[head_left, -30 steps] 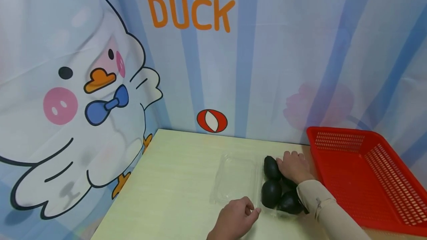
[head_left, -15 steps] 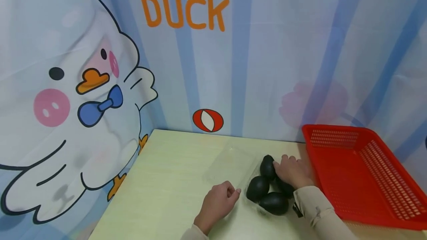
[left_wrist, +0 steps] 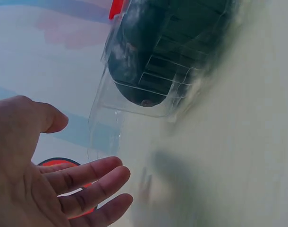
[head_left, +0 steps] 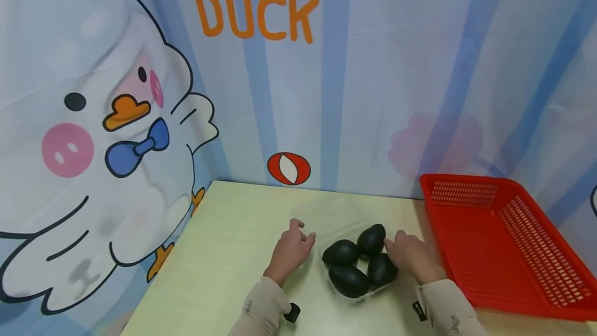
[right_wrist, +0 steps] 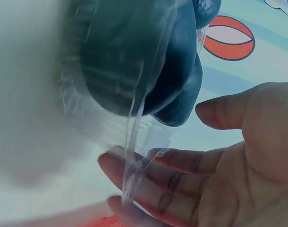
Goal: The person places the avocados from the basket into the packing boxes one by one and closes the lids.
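Several dark avocados (head_left: 348,280) sit in a clear plastic clamshell box (left_wrist: 134,111) on the table. Its clear lid (head_left: 328,217) lies folded back towards the wall. My left hand (head_left: 288,250) is just left of the box; in the left wrist view its fingers are loosely extended and hold nothing, apart from the plastic. At the box's right side is my right hand (head_left: 414,255). The right wrist view shows its fingers (right_wrist: 174,182) relaxed against the clear rim, the thumb apart from the avocados.
A red plastic basket (head_left: 494,253) with slotted walls stands to the right of the box. Behind the pale table (head_left: 224,253) hangs a printed cloth (head_left: 373,66) with a duck drawing.
The box of avocados has turned clockwise, its lid swinging from the left side to the back. My left hand has moved away from me and left; the right has come slightly nearer.
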`<state>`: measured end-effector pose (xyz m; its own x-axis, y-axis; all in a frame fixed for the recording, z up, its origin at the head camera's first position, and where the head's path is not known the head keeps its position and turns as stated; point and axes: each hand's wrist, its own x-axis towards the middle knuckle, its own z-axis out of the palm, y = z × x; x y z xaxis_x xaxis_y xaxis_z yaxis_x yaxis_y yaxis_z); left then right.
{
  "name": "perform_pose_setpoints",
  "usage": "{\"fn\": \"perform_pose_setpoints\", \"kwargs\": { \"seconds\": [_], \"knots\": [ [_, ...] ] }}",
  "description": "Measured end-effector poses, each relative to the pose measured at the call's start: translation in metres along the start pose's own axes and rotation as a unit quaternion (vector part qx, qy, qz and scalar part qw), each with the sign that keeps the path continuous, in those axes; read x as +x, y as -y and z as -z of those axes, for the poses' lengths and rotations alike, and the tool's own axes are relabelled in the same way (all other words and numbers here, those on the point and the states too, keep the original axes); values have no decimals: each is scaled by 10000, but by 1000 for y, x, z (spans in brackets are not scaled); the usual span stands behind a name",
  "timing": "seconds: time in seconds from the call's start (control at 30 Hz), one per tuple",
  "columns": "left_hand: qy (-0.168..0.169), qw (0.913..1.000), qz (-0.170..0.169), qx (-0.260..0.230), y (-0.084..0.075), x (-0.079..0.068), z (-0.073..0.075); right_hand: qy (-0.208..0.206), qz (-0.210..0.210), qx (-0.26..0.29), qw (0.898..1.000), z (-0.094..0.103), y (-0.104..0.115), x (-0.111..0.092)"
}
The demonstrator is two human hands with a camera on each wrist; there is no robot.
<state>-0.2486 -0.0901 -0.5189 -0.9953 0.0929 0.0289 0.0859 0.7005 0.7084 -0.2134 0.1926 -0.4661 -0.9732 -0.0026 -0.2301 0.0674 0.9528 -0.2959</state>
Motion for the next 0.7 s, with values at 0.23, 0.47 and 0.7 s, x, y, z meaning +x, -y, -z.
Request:
{"fn": "perform_pose_setpoints", "kwargs": {
  "seconds": [0.23,0.47,0.7],
  "knots": [
    [470,9964,328,-621,4,32,3,262,-177,444,9985,-5,-3,-11],
    [940,9860,581,-1252,1,53,1,-12,-123,834,9964,-11,-5,-27],
    [1271,9705,676,-1933,-3,68,-9,178,-530,1399,9886,-19,-7,-39]
  ]
}}
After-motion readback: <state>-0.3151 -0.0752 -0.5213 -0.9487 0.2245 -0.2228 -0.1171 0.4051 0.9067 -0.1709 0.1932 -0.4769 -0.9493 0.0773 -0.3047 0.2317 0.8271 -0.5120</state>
